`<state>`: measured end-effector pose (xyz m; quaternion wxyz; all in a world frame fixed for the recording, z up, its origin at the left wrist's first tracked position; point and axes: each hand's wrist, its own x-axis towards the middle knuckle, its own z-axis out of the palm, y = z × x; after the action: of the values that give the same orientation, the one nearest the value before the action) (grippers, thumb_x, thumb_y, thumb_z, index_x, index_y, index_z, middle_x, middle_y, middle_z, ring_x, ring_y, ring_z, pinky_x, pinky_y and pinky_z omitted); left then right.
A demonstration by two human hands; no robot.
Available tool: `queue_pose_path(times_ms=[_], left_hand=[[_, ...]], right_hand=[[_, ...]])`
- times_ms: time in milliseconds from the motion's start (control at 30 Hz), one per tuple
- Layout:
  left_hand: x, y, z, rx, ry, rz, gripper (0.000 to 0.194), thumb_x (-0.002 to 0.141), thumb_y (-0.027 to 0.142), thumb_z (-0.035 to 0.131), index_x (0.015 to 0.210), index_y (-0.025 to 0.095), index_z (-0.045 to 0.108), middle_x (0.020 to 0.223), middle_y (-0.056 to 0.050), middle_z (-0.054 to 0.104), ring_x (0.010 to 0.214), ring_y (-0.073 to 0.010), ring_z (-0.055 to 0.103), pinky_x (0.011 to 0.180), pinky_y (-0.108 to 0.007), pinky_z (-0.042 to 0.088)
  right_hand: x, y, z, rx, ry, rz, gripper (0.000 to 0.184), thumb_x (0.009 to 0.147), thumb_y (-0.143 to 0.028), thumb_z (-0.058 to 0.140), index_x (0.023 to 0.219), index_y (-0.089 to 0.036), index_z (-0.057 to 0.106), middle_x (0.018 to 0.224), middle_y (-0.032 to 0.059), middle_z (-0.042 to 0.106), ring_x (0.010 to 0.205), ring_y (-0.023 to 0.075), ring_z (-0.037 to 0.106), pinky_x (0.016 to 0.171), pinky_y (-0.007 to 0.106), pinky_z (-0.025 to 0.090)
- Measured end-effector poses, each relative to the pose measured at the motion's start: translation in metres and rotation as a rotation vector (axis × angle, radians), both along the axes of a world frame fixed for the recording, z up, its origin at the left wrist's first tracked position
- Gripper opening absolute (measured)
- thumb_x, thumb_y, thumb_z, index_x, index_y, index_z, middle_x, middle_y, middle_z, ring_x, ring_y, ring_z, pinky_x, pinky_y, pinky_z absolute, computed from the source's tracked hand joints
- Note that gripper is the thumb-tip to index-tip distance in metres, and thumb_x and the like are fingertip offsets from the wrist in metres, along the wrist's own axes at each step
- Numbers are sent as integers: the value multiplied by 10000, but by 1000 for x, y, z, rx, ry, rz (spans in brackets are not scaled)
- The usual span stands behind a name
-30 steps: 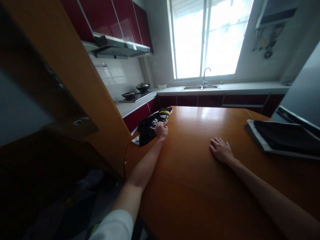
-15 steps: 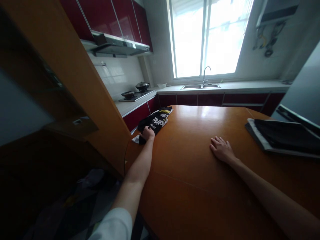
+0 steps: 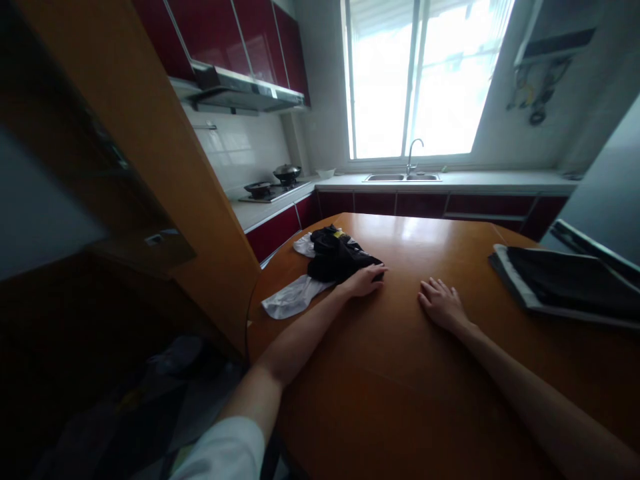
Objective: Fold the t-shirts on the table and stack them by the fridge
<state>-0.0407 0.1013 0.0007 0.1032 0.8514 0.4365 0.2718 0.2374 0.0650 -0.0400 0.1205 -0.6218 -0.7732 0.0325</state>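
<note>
A crumpled black T-shirt (image 3: 334, 257) with white sleeve-like parts and a bit of yellow print lies at the left of the wooden table. My left hand (image 3: 366, 281) is closed on its right-hand edge, the fingers partly over the black cloth. One white part (image 3: 295, 298) spreads on the wood beside my left forearm; another shows at the far side of the bundle. Flat on the tabletop, my right hand (image 3: 443, 305) rests with its fingers apart, holding nothing.
A folded stack of black and grey cloth (image 3: 570, 280) lies on the table (image 3: 400, 360) at the right. An orange wooden panel (image 3: 200, 180) stands close to the table's left edge. Beyond are a stove with pans (image 3: 273, 191) and a sink (image 3: 403, 177).
My left hand has moved right and slightly nearer, dragging the T-shirt along. The shirt's white print has turned out of sight and its white parts have spread. My right hand stays put.
</note>
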Motion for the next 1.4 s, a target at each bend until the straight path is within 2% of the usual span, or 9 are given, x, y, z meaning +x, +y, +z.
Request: queue_pose_path(times_ms=[133,267,367,467,600,800,1033,1233,1400], left_hand=[[9,-13,2,123,-36,-24,297,959,246,577,1230,192,684,1364,-87,654,1289,-229,592,1129,-361,436],[-31,-23,18,284,-209,291,276,938,132,490,1105,201,698,1135,-71,729,1105,-218,664,1047,-357,492],[-79,-24,14,348,-239,510,306,903,100,474,1104,195,684,1129,-92,709,1116,-254,645,1061,-414,478],[-117,-16,-2,304,-290,634,298,908,136,481,1139,183,665,1160,-111,696,1149,-278,632,1074,-447,473],[-132,0,-17,283,-349,707,316,974,215,422,1206,159,629,1213,-144,674,1182,-281,624,1076,-453,477],[-135,6,-25,261,-357,630,504,1053,429,342,1485,192,448,1499,-137,505,1429,-266,434,1207,-459,325],[-132,0,-22,5,-194,625,693,1032,582,343,1630,263,201,1633,-131,337,1486,-322,345,1185,-533,312],[-121,-8,-12,-200,194,550,744,916,715,488,1574,402,335,1667,-42,284,1537,-397,160,1176,-707,119],[-118,-8,-13,-201,190,816,639,973,603,428,1515,267,467,1616,-127,374,1506,-408,251,1168,-705,172]], right_hand=[[0,-1,0,23,24,9,526,1027,-431,367,1465,-184,523,1603,132,402,1500,326,307,1190,588,235],[1,-1,-3,98,72,21,505,1015,-380,412,1458,-162,522,1569,156,446,1475,338,350,1175,600,273],[-6,-2,-1,202,140,100,497,992,-320,457,1458,-157,515,1543,163,470,1462,319,372,1176,546,314],[-34,-6,11,275,175,267,500,981,-333,490,1450,-166,530,1552,163,445,1460,311,368,1187,498,318],[-100,-5,33,267,152,461,530,983,-362,511,1495,-225,497,1637,138,319,1512,326,263,1214,534,238],[-148,24,33,80,41,466,503,1031,-386,416,1500,-227,497,1617,117,381,1504,286,308,1214,541,216],[-70,51,17,47,-57,221,526,1053,-420,337,1500,-196,499,1617,108,381,1480,266,362,1203,459,260],[34,52,9,15,-102,-37,532,1041,-394,327,1483,-158,508,1587,139,427,1455,290,393,1187,487,276],[78,29,0,64,-65,-225,478,1013,-348,342,1353,-130,598,1490,163,528,1339,321,500,1128,513,343]])
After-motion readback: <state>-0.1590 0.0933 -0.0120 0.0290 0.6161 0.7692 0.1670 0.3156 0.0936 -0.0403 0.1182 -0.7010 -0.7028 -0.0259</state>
